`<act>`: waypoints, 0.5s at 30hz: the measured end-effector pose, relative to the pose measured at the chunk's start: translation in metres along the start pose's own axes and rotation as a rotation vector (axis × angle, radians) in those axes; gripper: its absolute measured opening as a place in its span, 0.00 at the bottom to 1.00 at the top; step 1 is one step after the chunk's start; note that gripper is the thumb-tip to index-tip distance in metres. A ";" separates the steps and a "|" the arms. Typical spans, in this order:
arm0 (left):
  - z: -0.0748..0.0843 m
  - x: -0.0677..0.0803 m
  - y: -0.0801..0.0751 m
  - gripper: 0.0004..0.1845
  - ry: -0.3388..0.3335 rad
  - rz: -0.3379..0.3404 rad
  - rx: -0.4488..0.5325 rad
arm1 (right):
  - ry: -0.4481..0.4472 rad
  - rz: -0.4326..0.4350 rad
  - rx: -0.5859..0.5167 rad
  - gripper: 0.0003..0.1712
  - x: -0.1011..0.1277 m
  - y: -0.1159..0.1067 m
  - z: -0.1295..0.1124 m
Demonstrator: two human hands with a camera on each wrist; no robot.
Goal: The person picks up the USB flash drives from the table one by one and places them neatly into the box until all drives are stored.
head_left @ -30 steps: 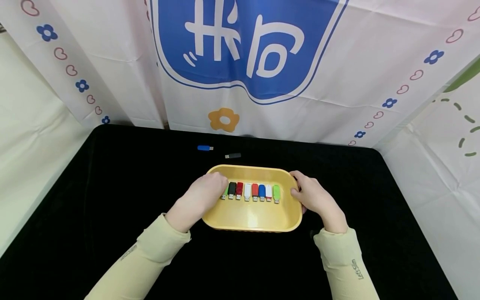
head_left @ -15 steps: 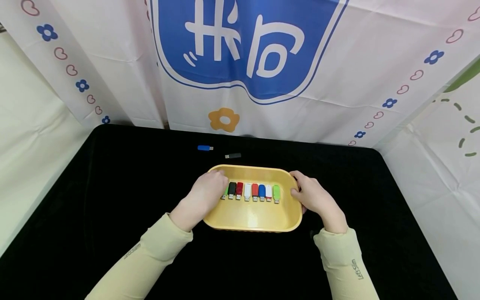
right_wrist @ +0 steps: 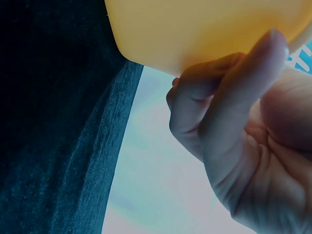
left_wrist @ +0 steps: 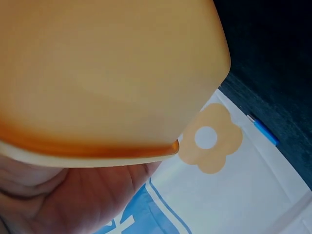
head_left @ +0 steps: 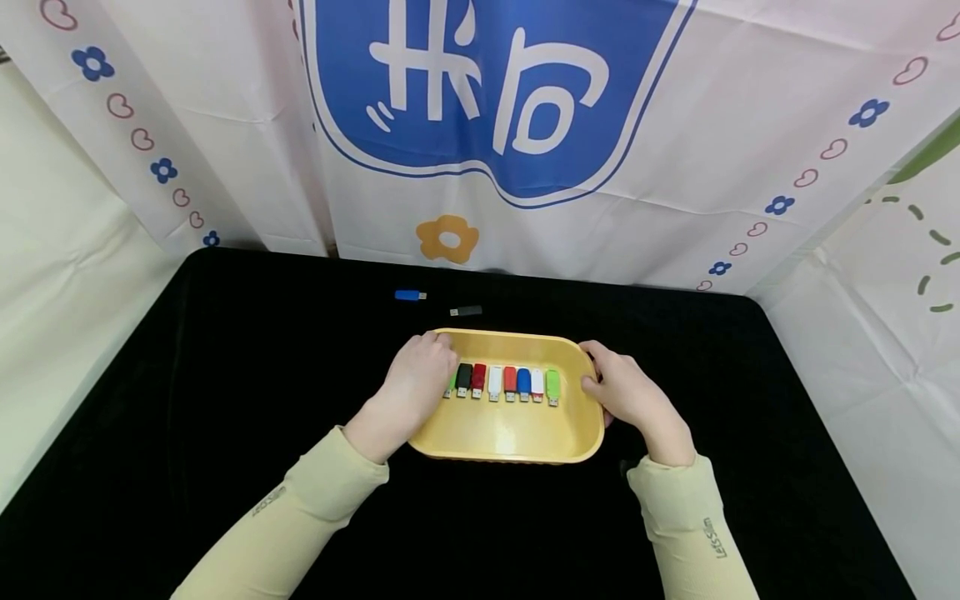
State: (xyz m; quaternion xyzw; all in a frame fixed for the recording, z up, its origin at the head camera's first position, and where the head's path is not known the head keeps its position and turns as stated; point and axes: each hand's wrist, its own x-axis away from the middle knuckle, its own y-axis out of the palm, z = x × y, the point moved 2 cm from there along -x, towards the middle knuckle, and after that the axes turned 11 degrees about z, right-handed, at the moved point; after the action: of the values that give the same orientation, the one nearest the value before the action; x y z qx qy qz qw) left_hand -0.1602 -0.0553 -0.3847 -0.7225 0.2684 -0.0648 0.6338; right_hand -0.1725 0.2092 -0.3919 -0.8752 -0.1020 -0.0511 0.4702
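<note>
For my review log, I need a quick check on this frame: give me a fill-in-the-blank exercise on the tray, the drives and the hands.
1. The row of USB drives lies in a ____ tray.
2. The right hand grips the tray's ____ end.
3. Beyond the tray, a black drive and a ____ drive lie on the black cloth.
4. The left hand is at the row's ____ end.

Missing words: yellow; right; blue; left

Head view: the left hand [head_left: 416, 385] covers the left rim of the yellow tray [head_left: 510, 433] and most of the leftmost green USB stick [head_left: 451, 388]. Fingertips of the right hand [head_left: 626, 396] are hidden behind the right rim. Both forearms run off the lower edge. Wrist views: the tray fills the upper frame, blurred and cropped.
</note>
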 end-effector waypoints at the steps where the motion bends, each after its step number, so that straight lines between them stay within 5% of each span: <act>1: 0.000 0.000 0.000 0.08 -0.003 -0.001 0.002 | 0.001 0.000 0.000 0.28 0.000 0.000 0.000; 15: 0.002 0.000 0.002 0.07 -0.021 -0.022 0.011 | -0.002 0.001 0.002 0.29 0.000 0.001 0.001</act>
State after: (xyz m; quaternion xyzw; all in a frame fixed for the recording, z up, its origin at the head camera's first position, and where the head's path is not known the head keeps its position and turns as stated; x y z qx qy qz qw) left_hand -0.1594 -0.0536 -0.3871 -0.7225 0.2535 -0.0655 0.6398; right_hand -0.1727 0.2093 -0.3927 -0.8749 -0.1021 -0.0500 0.4708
